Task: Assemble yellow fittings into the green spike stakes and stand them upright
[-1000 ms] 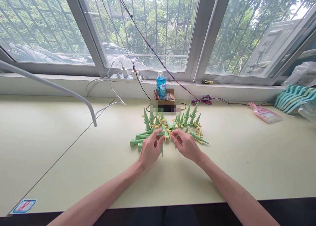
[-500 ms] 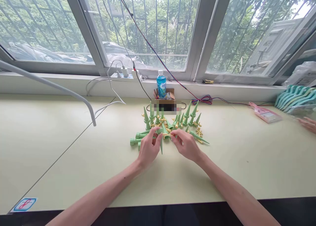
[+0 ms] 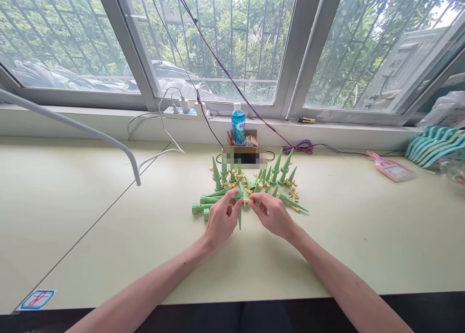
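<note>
Left hand (image 3: 222, 219): fingers closed round the head of a green spike (image 3: 240, 220), its tip pointing down past the thumb, toward the near side. Right hand (image 3: 273, 213): thumb and forefinger pinching a small yellow piece (image 3: 247, 200), which bridges the gap between the two sets of fingers and appears to meet the spike's head; exact contact too small to tell.

Step in hand, by my reading: fitting yellow to green. The move calls for a steady left grip, the yellow piece squared to its seat, then a firm push from the right fingers. Slip risk: fingertips cover much of the joint.

Just beyond the fingers, on the pale surface (image 3: 327, 236): upright spikes (image 3: 285, 168) in groups to both sides. Left of the left fingers, spikes lying flat (image 3: 203, 208), heads outward. Right of the right fingers, loose yellow pieces (image 3: 293, 195), in no container.

Containers: well beyond the fingers, an open cardboard box (image 3: 255, 138), crumpled clear plastic (image 3: 249, 140) inside; its front is pixelated. Bottle (image 3: 238, 129) upright, white cap on, blue inside; standing in the box or just behind, cannot tell.
</note>
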`<state>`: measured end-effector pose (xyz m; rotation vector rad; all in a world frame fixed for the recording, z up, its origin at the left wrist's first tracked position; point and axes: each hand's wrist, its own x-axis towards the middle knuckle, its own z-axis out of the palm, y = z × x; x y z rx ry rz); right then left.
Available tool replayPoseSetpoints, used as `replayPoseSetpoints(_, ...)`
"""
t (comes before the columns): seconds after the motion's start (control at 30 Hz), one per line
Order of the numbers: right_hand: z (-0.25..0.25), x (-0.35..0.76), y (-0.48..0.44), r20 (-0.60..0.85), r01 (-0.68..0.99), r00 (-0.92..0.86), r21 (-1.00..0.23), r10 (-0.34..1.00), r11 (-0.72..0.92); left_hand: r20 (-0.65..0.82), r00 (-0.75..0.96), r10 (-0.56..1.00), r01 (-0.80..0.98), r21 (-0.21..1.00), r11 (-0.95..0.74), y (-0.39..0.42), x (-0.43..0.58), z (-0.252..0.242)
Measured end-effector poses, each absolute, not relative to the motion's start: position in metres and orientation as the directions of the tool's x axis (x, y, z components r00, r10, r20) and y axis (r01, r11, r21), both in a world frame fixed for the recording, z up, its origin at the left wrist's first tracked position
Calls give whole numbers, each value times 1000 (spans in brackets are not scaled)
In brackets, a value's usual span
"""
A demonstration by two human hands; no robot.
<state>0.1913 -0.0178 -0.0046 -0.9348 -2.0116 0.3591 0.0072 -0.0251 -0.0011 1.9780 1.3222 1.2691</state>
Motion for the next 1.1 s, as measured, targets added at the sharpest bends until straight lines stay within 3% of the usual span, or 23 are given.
replayPoseSetpoints(1.1,-8,190,-15,560,447,-330,-617,760,648,515,202,833,569,631,-527,-25,7,-5)
